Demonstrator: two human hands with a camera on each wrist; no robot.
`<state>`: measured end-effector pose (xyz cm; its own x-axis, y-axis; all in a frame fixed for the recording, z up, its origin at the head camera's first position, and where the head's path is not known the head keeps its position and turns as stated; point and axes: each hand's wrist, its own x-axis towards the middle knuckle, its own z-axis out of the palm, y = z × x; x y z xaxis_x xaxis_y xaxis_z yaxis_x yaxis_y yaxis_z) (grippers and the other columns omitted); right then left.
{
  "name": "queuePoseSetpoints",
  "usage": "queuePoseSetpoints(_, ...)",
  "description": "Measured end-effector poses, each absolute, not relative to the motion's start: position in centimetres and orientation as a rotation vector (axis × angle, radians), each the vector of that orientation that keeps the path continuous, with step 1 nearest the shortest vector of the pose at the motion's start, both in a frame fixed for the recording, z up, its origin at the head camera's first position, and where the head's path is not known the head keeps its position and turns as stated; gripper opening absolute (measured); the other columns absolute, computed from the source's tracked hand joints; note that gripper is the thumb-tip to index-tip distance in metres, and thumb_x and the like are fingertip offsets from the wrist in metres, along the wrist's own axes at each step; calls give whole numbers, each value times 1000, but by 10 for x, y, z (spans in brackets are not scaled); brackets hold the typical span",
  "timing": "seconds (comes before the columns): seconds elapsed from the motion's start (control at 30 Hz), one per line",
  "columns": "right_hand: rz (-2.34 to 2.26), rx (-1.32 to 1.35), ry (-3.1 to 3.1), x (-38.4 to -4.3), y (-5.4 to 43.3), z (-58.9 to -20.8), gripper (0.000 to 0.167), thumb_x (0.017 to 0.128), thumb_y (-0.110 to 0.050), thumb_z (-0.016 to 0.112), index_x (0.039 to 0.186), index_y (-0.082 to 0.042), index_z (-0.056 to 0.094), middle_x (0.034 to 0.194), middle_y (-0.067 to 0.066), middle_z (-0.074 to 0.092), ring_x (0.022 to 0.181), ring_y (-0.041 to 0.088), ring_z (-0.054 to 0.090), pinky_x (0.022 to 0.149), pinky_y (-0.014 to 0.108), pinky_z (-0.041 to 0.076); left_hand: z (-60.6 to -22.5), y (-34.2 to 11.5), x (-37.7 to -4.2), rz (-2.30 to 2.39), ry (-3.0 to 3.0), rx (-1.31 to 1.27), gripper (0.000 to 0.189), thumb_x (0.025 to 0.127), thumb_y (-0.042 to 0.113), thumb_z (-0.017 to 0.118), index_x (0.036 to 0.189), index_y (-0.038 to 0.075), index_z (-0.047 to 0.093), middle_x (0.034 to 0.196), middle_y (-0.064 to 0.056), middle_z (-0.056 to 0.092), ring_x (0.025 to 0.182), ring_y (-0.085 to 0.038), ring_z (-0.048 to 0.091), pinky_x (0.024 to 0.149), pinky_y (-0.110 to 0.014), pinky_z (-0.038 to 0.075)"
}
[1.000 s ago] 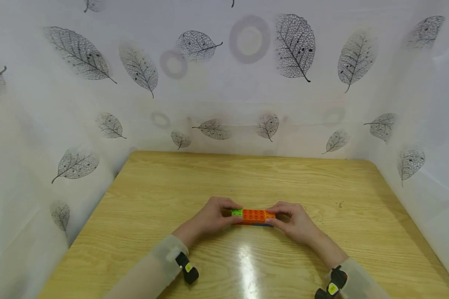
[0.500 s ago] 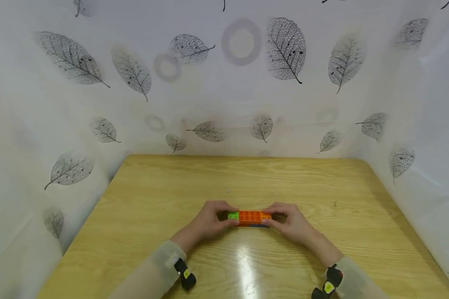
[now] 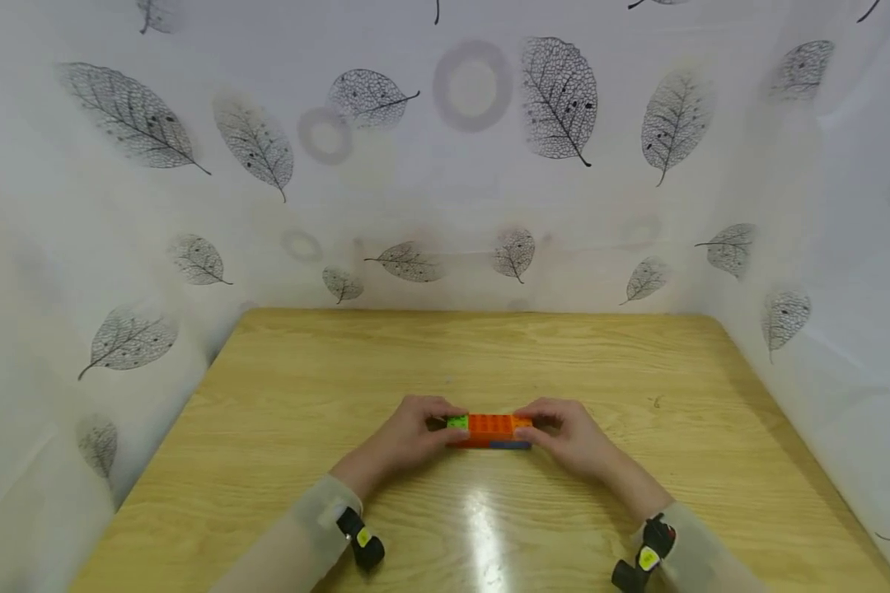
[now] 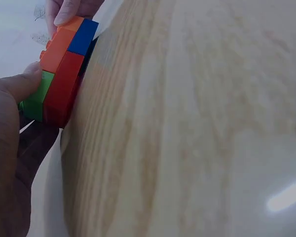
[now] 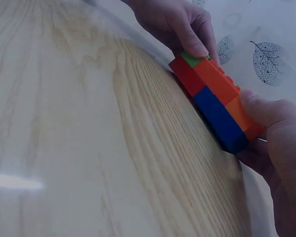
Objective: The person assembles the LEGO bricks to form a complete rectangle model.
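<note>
A short two-layer row of toy building bricks sits between both hands in the head view. On top are a green brick, an orange-red brick and a lighter orange brick. Below them lie a red brick and a blue brick. My left hand pinches the green end, thumb in front and fingers behind. At the orange end, my right hand pinches the row the same way. The bricks are close over the tabletop in both wrist views; the fingers behind them are partly hidden.
The light wooden table spreads around the hands. A white leaf-print curtain stands along its back and sides. Black wrist cameras are strapped on both sleeves, the left camera and the right camera.
The head view has shifted slightly, so hands and bricks appear a little further left. A bit more of the row's front side shows now. Both hands keep the same pinch on its ends.
</note>
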<state>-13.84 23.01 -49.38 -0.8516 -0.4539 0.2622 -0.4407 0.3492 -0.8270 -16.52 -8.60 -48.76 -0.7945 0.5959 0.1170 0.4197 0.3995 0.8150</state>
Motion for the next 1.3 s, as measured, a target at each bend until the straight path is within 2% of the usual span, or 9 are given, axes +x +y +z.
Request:
queuePoseSetpoints(0.17, -1541, -871, 2654, -144, 227, -493, 30, 97, -15, 80, 125, -5, 76, 125, 8, 74, 113, 24, 70, 93, 37, 59, -485, -86, -172, 1332, 2444, 811, 35, 100, 39, 76, 128, 20, 79, 115, 12, 73, 101, -10, 67, 88, -32, 57)
queuePoseSetpoints(0.27, -1476, -992, 2767, -144, 226, -492, 43, 89, -13, 88, 128, -1, 74, 131, 13, 71, 123, 28, 66, 103, 39, 53, -485, -87, -176, 1339, 2424, 781, 33, 100, 38, 77, 127, 19, 79, 112, 10, 74, 99, -12, 67, 87, -33, 58)
queuePoseSetpoints(0.37, -1391, -1172, 2832, -144, 226, -493, 55, 80, -10, 94, 130, 0, 73, 134, 16, 70, 127, 30, 64, 108, 35, 49, -483, -87, -180, 1353, 2406, 742, 33, 100, 37, 76, 126, 17, 80, 111, 9, 75, 99, -13, 68, 87, -33, 58)
queuePoseSetpoints(0.5, -1290, -1329, 2855, -145, 226, -495, 56, 78, -7, 95, 130, -1, 73, 133, 13, 70, 123, 28, 66, 105, 27, 49, -482, -87, -183, 1352, 2407, 697, 32, 101, 37, 76, 125, 17, 80, 113, 8, 75, 99, -12, 68, 87, -34, 58)
queuePoseSetpoints(0.63, -1240, -1363, 2899, -145, 226, -497, 54, 80, -4, 94, 130, -2, 74, 131, 10, 71, 118, 28, 68, 100, 32, 54, -483, -86, -185, 1360, 2418, 712, 36, 101, 37, 75, 127, 13, 79, 118, 2, 75, 103, -15, 69, 89, -35, 58)
queuePoseSetpoints(0.73, -1222, -1374, 2918, -147, 226, -498, 53, 80, -4, 93, 130, -2, 73, 130, 10, 71, 116, 28, 69, 97, 38, 57, -484, -88, -185, 1387, 2429, 764, 44, 100, 36, 77, 134, 9, 74, 129, -3, 73, 115, -21, 69, 98, -38, 56)
queuePoseSetpoints(0.9, -1233, -1373, 2907, -149, 227, -498, 52, 82, -4, 92, 130, -2, 74, 130, 9, 72, 115, 28, 70, 95, 38, 58, -483, -94, -182, 1340, 2539, 980, 62, 88, 33, 90, 140, 7, 69, 141, -2, 67, 135, -23, 59, 113, -44, 45)
queuePoseSetpoints(1.07, -1260, -1345, 2906, -149, 229, -498, 51, 80, -3, 92, 129, -1, 74, 128, 8, 73, 113, 27, 71, 94, 38, 58, -484, -95, -177, 1251, 2570, 1114, 59, 88, 28, 90, 141, 11, 70, 141, 4, 65, 134, -15, 59, 114, -42, 43)
queuePoseSetpoints(1.3, -1323, -1165, 2843, -150, 231, -494, 51, 83, -10, 93, 130, -5, 75, 128, 4, 74, 117, 26, 70, 100, 46, 55, -488, -93, -179, 1215, 2583, 1086, 51, 91, 29, 88, 138, 16, 72, 137, 7, 67, 130, -11, 61, 112, -38, 46)
